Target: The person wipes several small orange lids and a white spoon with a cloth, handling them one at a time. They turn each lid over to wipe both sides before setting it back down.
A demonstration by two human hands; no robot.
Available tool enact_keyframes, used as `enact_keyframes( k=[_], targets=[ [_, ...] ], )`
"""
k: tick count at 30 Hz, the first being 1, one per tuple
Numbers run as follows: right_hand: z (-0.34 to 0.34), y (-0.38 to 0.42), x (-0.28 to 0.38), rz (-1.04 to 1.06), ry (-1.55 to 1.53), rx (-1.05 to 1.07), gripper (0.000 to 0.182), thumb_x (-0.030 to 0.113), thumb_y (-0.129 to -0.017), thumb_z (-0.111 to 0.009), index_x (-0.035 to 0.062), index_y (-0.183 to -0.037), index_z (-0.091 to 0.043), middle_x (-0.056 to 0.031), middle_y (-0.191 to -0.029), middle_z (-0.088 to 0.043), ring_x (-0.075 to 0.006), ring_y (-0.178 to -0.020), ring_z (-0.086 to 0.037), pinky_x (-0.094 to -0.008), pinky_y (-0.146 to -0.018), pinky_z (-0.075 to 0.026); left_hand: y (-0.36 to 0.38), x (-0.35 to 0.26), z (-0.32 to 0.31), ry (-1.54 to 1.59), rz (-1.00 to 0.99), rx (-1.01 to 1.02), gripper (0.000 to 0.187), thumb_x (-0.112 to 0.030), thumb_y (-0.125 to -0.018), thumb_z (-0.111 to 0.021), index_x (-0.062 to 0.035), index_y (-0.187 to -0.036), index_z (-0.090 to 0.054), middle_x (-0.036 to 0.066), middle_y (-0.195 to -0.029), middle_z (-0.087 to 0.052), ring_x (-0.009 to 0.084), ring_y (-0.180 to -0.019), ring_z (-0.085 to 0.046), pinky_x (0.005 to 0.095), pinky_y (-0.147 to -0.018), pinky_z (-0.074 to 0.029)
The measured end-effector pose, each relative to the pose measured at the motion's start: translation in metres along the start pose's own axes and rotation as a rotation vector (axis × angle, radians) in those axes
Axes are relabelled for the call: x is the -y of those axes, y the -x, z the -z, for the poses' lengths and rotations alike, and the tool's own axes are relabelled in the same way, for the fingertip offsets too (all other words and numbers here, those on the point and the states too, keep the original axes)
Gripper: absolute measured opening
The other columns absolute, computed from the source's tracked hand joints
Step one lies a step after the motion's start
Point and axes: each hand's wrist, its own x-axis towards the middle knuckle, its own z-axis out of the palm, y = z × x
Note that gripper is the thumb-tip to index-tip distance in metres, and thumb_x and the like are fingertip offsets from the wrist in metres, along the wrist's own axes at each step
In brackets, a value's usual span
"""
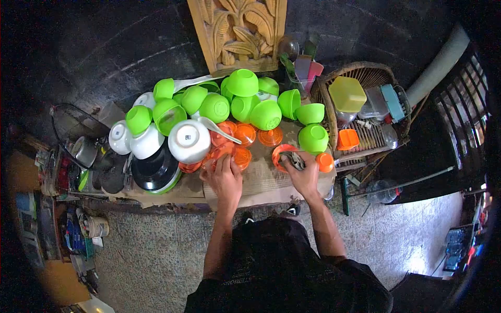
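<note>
My right hand [305, 172] is closed on a crumpled greyish cloth [296, 159], pressed inside a round orange plastic dish [279, 163]. A small orange cup [324, 162] sits just right of that hand. My left hand [224, 175] has its fingers bent over an orange lid [222, 150] in a cluster of orange pieces; the fingertips partly cover it. Around it lie more round orange lids [241, 157]. Left of this hand a white bowl [189, 142] stands upside down, with a white spoon [222, 130] beside it.
Many green bowls [266, 116] are heaped behind the orange pieces. A black round lid or pan [154, 169] lies at the left. A wicker rack [360, 70] with plastic containers stands right. A carved wooden panel [240, 31] leans behind. Cardboard [255, 185] covers the table front.
</note>
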Motion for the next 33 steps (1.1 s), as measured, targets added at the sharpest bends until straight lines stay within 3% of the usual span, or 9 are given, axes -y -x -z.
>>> enact_keyframes(
  k=[7,13,15,18,20,23,25,27,33],
  targets=[
    [-0.011,0.013,0.021,0.069,-0.069,-0.047,0.029,0.02,-0.088,-0.083,0.002,-0.11,-0.078,-0.0179,-0.102,-0.077,-0.0267,-0.093,-0.076,-0.0366,-0.083,-0.057,-0.007,0.006,0.018,0.094,-0.069,-0.029,0.019,-0.009,-0.096,-0.067,-0.0064,-0.115,-0.071,0.007,-0.111,-0.072,0.0326,-0.115,-0.057,0.0523,-0.101,-0.038],
    [-0.015,0.025,0.039,-0.229,-0.05,0.031,0.03,0.025,-0.094,-0.08,0.0005,-0.111,-0.077,-0.0138,-0.098,-0.078,-0.0169,-0.087,-0.071,-0.0343,-0.082,-0.056,-0.012,0.013,0.034,0.349,-0.145,-0.126,0.027,0.006,-0.088,-0.064,-0.0011,-0.114,-0.068,0.013,-0.11,-0.071,0.0363,-0.111,-0.06,0.0526,-0.098,-0.047],
    [-0.027,0.031,0.029,-0.301,-0.439,-0.029,0.031,0.027,-0.098,-0.077,0.0005,-0.114,-0.075,-0.0077,-0.103,-0.076,-0.014,-0.087,-0.068,-0.0331,-0.082,-0.055,-0.016,0.008,0.045,0.434,-0.192,-0.147,0.03,0.011,-0.085,-0.062,0.0005,-0.112,-0.068,0.014,-0.11,-0.071,0.0372,-0.109,-0.062,0.0516,-0.097,-0.049],
    [-0.037,0.037,0.024,-0.511,-0.748,0.015,0.04,0.03,-0.1,-0.075,0.0038,-0.13,-0.066,-0.0056,-0.108,-0.072,-0.0121,-0.088,-0.067,-0.033,-0.07,-0.057,-0.017,-0.002,0.053,0.657,-0.32,-0.101,0.03,0.018,-0.08,-0.058,0.0024,-0.103,-0.069,0.014,-0.114,-0.073,0.0394,-0.112,-0.066,0.0485,-0.098,-0.054],
    [-0.036,0.041,0.036,-0.587,-0.805,0.035,0.04,0.029,-0.099,-0.076,0.005,-0.13,-0.065,-0.005,-0.109,-0.072,-0.0132,-0.088,-0.067,-0.032,-0.072,-0.056,-0.01,-0.008,0.051,0.949,-0.24,0.069,0.028,0.021,-0.079,-0.054,0.0037,-0.097,-0.068,0.014,-0.123,-0.074,0.0402,-0.127,-0.065,0.045,-0.104,-0.056],
    [-0.031,0.047,0.038,-0.673,-0.779,0.111,0.04,0.03,-0.097,-0.077,0.0071,-0.127,-0.063,-0.0028,-0.105,-0.07,-0.0127,-0.087,-0.066,-0.0305,-0.07,-0.056,-0.002,-0.007,0.047,0.979,-0.297,0.193,0.031,0.022,-0.08,-0.052,0.0038,-0.1,-0.068,0.015,-0.131,-0.072,0.0382,-0.138,-0.059,0.0442,-0.107,-0.056],
    [-0.029,0.05,0.038,-0.685,-0.693,0.162,0.04,0.031,-0.095,-0.078,0.0079,-0.124,-0.063,-0.0013,-0.102,-0.068,-0.0113,-0.086,-0.065,-0.03,-0.066,-0.055,0.004,-0.004,0.039,1.02,-0.34,0.207,0.028,0.016,-0.091,-0.054,0.0041,-0.111,-0.069,0.019,-0.139,-0.068,0.0365,-0.145,-0.052,0.0455,-0.112,-0.051],
    [-0.031,0.053,0.041,-0.642,-0.653,0.104,0.041,0.035,-0.092,-0.081,0.011,-0.121,-0.066,-0.0001,-0.1,-0.068,-0.0109,-0.076,-0.063,-0.028,-0.059,-0.051,0.012,-0.01,0.031,1.078,-0.206,0.117,0.027,0.001,-0.104,-0.053,0.0035,-0.129,-0.065,0.022,-0.145,-0.062,0.0328,-0.146,-0.052,0.0441,-0.115,-0.047],
    [-0.042,0.07,0.032,-0.686,-0.613,0.147,0.038,0.039,-0.091,-0.082,0.0092,-0.112,-0.07,0.0013,-0.094,-0.068,-0.01,-0.076,-0.062,-0.0296,-0.061,-0.051,0.033,-0.024,0.009,1.427,0.304,0.397,0.055,-0.033,-0.112,-0.053,0.0047,-0.151,-0.045,0.019,-0.148,-0.059,0.0264,-0.137,-0.057,0.0404,-0.117,-0.042]
  ],
)
